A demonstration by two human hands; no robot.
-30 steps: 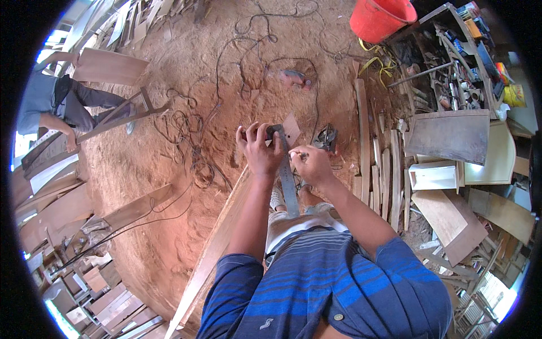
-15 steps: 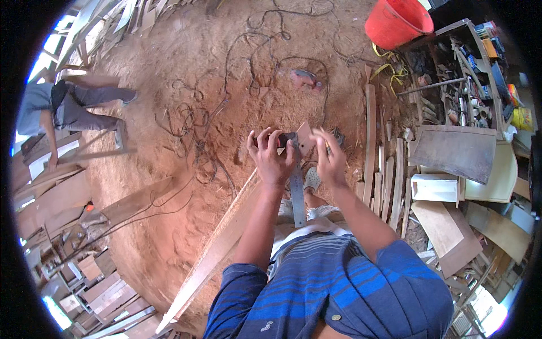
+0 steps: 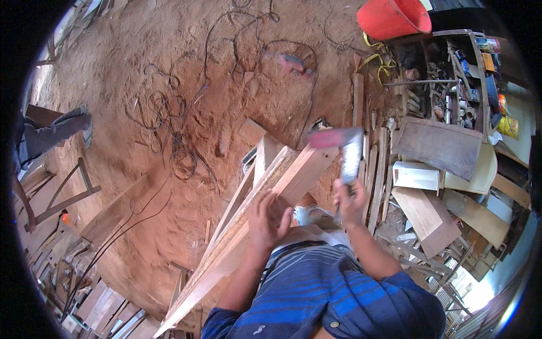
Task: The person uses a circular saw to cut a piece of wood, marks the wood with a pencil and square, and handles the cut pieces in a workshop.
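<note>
We have a reddish dirt floor (image 3: 135, 243) filling most of the view. At its right side we see an open shelf unit (image 3: 477, 73), packed with small items, and a white box (image 3: 416, 176) among loose panels nearer the person. A co-worker (image 3: 53, 135) is partly in view at the floor's left edge, legs and a hand showing, next to an angled wooden frame (image 3: 70, 203). Long boards (image 3: 302, 175) slant from the near left to mid-floor, passing left of the person's body; we can't tell what holds them up. Thin wood strips (image 3: 374, 189) lie lengthwise between boards and shelf unit. Red bucket (image 3: 389, 20) at the floor's far right corner, yellow strap (image 3: 385, 66) just below it. Dark cables (image 3: 205, 65) tangle across the far half, near a red-and-grey power tool (image 3: 292, 63).

Try square (image 3: 327, 137), motion-blurred, is up at the far end of the boards, reddish stock pointing left, metal blade down toward the person; contact with the wood we can't tell. Right hand (image 3: 351, 200) is closed around the blade's near end. Left hand (image 3: 267, 221) lies on the boards' right edge, thumb apart from fingers; whether it's clamping, we can't tell.
</note>
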